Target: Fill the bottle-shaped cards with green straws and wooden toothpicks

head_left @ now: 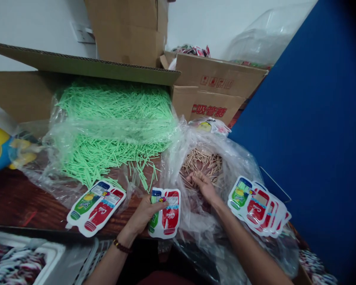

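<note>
My left hand grips a bottle-shaped packet, printed with a red cola bottle and a green drink bottle, thumb across its front. Light green sticks show through the packet's window. At the near left edge of a pile of thin brown sticks, my right hand is closed with its fingers curled; what lies inside them is hidden. The brown sticks rest in an opened clear plastic bag. Another packet of the same print lies on the table to the left, and a fanned stack of such packets lies to the right.
Many light green sticks spill from a plastic bag in an open cardboard box. A second box with red print stands behind. A blue panel borders the right, and a blue-yellow object the left. A white crate sits below.
</note>
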A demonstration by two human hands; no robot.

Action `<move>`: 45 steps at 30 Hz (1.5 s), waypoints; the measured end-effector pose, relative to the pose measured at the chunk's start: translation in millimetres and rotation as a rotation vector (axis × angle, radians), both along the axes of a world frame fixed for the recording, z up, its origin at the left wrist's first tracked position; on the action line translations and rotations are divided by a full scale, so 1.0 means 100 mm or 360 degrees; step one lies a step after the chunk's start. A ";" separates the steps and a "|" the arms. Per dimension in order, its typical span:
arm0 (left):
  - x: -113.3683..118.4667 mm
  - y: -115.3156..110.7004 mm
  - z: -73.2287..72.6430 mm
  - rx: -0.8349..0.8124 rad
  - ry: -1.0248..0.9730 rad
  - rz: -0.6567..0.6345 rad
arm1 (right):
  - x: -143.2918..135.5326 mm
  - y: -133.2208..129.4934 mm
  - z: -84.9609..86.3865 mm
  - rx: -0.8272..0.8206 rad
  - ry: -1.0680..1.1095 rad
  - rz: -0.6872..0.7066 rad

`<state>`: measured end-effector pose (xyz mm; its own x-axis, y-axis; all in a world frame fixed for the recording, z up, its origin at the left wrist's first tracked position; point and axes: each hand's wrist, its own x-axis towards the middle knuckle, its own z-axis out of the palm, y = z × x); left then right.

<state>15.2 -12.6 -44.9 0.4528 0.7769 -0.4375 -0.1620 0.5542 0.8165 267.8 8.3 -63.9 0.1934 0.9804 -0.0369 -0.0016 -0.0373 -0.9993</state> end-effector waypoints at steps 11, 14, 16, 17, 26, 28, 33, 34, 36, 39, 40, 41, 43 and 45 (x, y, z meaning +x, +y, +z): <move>0.11 -0.12 0.18 0.0137 0.0029 -0.0094 | -0.07 -0.20 0.22 0.0175 0.0170 0.0000; 0.14 -0.15 0.27 0.0242 0.0083 -0.0175 | -0.12 -0.31 0.41 0.0286 0.0099 0.0143; 0.16 -0.17 0.32 0.0320 0.0138 -0.0218 | -0.14 -0.38 0.52 0.0338 -0.0002 0.0238; 0.16 -0.19 0.35 0.0356 0.0167 -0.0242 | -0.15 -0.41 0.57 0.0363 -0.0056 0.0271; 0.14 -0.31 0.62 0.0903 0.0440 -0.0348 | -0.20 -0.62 0.79 0.0432 -0.0311 0.0439; 0.15 -0.34 0.67 0.0950 0.0466 -0.0390 | -0.22 -0.65 0.82 0.0445 -0.0323 0.0456; 0.13 -0.37 0.69 0.0909 0.0412 -0.0435 | -0.25 -0.71 0.89 0.0470 -0.0327 0.0493; 0.12 -0.38 0.68 0.0899 0.0394 -0.0433 | -0.25 -0.71 0.90 0.0491 -0.0332 0.0505; 0.12 -0.38 0.65 0.0876 0.0364 -0.0432 | -0.25 -0.72 0.91 0.0520 -0.0360 0.0526; 0.11 -0.39 0.63 0.0831 0.0341 -0.0433 | -0.25 -0.72 0.92 0.0545 -0.0406 0.0549; 0.11 -0.39 0.62 0.0818 0.0336 -0.0432 | -0.26 -0.71 0.92 0.0552 -0.0421 0.0556; 0.11 -0.40 0.62 0.0812 0.0332 -0.0431 | -0.26 -0.71 0.92 0.0562 -0.0433 0.0563; 0.11 -0.40 0.61 0.0810 0.0329 -0.0427 | -0.27 -0.71 0.92 0.0581 -0.0448 0.0564; 0.10 -0.41 0.60 0.0815 0.0330 -0.0422 | -0.28 -0.71 0.92 0.0586 -0.0456 0.0561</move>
<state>25.2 -53.1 15.3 0.6048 0.7844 -0.1377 0.1185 0.0824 0.9895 240.2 -63.0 27.7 -0.1946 0.9257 0.3243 0.2199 0.3634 -0.9053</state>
